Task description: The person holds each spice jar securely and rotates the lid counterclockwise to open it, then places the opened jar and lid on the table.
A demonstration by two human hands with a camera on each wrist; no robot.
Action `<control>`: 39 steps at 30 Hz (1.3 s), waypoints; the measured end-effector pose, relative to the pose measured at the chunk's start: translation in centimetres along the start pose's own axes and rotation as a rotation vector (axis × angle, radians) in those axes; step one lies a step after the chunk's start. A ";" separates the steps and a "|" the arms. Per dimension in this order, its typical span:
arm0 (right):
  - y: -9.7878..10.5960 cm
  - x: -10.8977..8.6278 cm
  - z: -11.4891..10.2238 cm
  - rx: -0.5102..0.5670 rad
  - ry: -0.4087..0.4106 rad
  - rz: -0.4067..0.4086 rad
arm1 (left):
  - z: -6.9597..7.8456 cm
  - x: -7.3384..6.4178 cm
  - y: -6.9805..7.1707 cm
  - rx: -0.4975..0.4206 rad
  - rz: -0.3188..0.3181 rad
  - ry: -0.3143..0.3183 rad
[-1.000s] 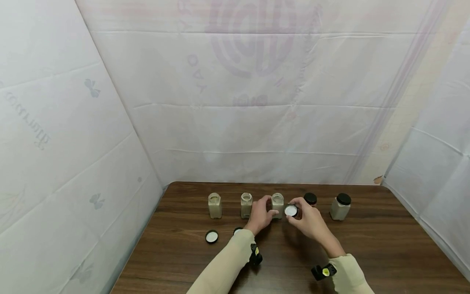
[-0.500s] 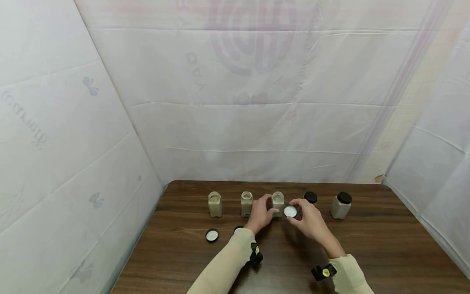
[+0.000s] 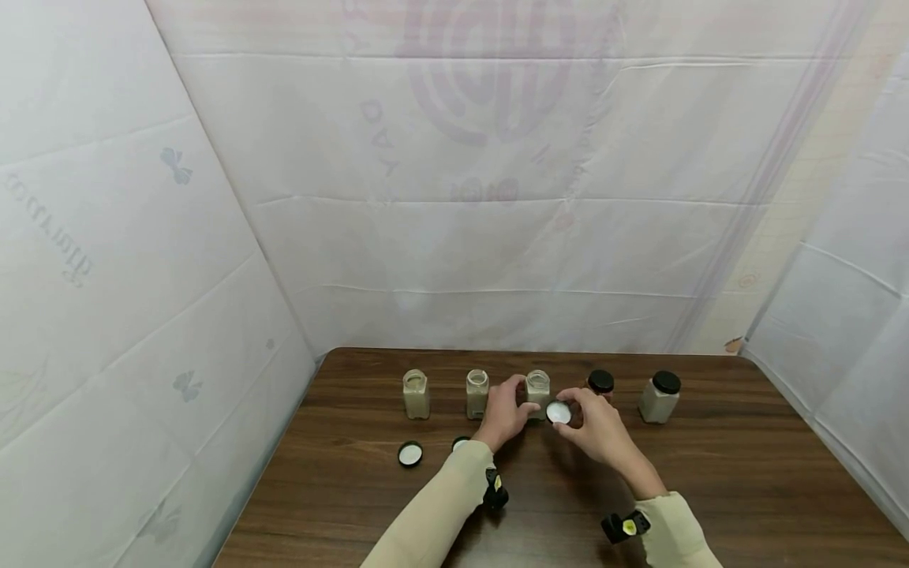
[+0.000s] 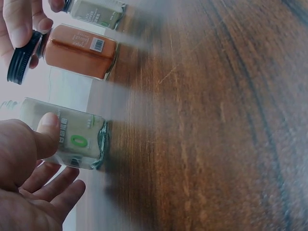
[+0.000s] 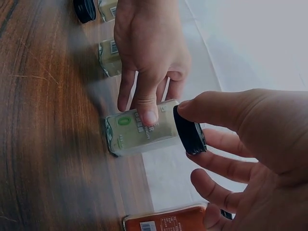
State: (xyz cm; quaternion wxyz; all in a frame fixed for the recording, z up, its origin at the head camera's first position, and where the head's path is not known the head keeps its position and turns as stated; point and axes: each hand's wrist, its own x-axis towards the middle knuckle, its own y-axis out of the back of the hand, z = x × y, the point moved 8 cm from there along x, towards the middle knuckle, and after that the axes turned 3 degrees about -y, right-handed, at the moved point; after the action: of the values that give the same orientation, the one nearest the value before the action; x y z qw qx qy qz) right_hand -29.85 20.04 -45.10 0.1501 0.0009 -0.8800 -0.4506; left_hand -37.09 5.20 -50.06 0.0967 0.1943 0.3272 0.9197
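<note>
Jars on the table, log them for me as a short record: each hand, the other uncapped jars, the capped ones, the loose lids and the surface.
Left hand: holds the middle jar, uncapped
Right hand: pinches a black lid, white inside showing
Other uncapped jars: leftmost jar, second jar
Capped jars: orange-brown jar, rightmost jar
Loose lids: left lid, white inside up; another lid, partly hidden by the left sleeve
Surface: wood-grain table

The held lid (image 3: 559, 412) is showing black outside, white inside; the gripped jar (image 4: 83, 126) is bearing a green ring and white lettering; another jar (image 4: 79, 54) is glowing orange-brown; the desk (image 3: 341, 513) is showing streaked brown; sleeves (image 3: 435, 505) are looking pale yellow-green; the cloth (image 3: 440, 252) is carrying faint pink prints
</note>
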 end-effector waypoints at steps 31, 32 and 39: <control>-4.7 -0.6 -0.7 -0.097 -0.052 -0.143 | 0.7 0.0 0.4 0.019 -0.002 -0.025; -4.9 -0.6 -0.7 -0.098 -0.054 -0.148 | 0.7 0.0 0.4 0.016 -0.003 -0.023; -5.7 -0.8 -0.5 -0.098 -0.084 -0.190 | 0.6 -0.1 0.3 0.018 -0.005 -0.008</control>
State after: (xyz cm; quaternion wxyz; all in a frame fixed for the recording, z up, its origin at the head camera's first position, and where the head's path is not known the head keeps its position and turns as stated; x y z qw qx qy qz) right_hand -29.70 16.34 -49.60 0.0698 0.0580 -0.8585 -0.5047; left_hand -36.77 5.22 -49.47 0.0987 0.1981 0.3354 0.9157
